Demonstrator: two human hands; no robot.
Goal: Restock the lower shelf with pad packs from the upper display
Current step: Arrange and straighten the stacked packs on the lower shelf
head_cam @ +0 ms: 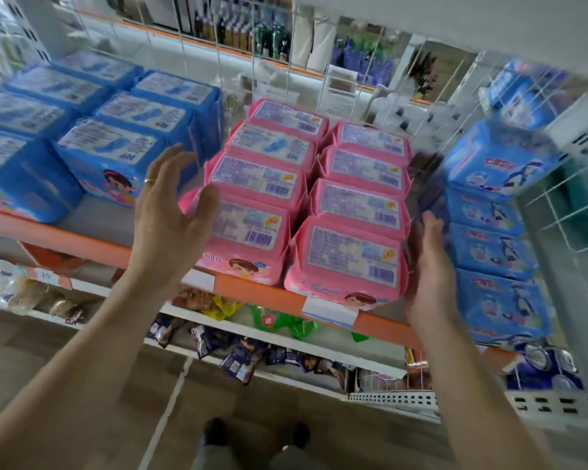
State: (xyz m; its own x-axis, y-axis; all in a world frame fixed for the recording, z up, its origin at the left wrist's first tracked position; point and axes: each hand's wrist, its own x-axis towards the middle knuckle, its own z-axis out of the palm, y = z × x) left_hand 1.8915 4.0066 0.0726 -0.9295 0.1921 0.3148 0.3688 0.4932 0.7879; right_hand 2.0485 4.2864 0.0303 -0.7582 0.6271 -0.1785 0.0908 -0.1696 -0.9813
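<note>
Two rows of pink pad packs stand on the orange-edged shelf in the middle of the view. My left hand is spread with straight fingers just left of the left row's front pack, its thumb near that pack's side. My right hand lies flat with straight fingers against the right side of the right row's front pack. Neither hand holds a pack.
Blue pad packs fill the shelf to the left, and darker blue packs are stacked to the right. White wire dividers rise behind. A lower shelf carries snack bags. Floor and my shoes show below.
</note>
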